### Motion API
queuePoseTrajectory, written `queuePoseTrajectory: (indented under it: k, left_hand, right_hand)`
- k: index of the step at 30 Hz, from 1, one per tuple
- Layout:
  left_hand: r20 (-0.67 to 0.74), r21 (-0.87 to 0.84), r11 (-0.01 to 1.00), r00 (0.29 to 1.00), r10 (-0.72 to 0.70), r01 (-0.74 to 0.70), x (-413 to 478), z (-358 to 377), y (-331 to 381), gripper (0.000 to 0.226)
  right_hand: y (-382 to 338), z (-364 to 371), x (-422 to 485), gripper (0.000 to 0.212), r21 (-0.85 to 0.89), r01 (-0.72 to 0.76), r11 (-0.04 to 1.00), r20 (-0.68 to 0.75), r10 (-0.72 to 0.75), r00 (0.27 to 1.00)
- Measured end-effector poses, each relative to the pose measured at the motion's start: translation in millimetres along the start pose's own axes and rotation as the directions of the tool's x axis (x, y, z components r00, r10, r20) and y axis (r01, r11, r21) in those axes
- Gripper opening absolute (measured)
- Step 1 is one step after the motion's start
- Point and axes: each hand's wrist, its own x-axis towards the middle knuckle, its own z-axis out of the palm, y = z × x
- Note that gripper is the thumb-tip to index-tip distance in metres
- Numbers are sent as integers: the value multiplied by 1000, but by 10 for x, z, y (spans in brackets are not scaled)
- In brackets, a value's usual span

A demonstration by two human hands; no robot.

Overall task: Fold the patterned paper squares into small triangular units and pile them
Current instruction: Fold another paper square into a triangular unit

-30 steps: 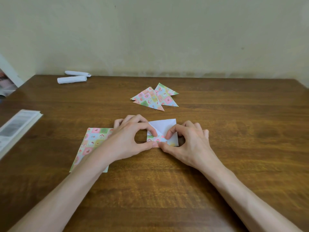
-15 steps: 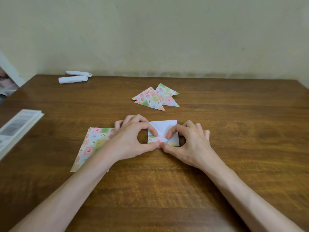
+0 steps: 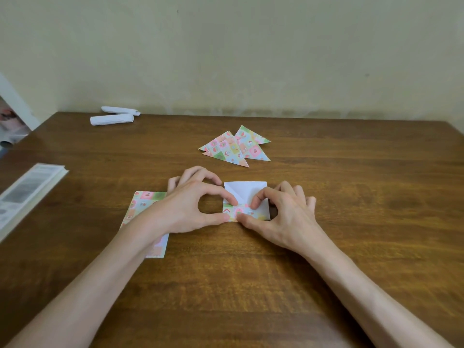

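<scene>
- Workpiece: half-folded paper square [image 3: 247, 193] lies flat mid-table [image 3: 351, 209], white side up, with a patterned hem turned up along its near edge.
- Grip: left hand [image 3: 193, 204] pinches the hem's left half, thumb and forefinger curled into a ring. The right hand [image 3: 283, 217] pinches the right half the same way (spare fingers bent, holding nothing).
- Key relation: the hem's long axis runs 9-to-3, both hands are equally near, and the thumbs almost meet at 6.
- Elsewhere: triangle pile [image 3: 233, 146] at 12, unfolded squares [image 3: 145, 199] at 9 under the left forearm.
</scene>
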Motion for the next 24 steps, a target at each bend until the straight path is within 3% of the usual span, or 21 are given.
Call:
queuePoseTrajectory:
  k: [11,24]
  left_hand:
    - [-62,-45,999,998,-15,13,-17,99,17,18]
    - [-18,-44,998,999,-35,34,-37,31,4,24]
  right_hand:
    - [-58,57,-12,53,-36,-23,999,-35,22,999]
    - [-92,106,-3,58,-75,-46,996,-67,41,997]
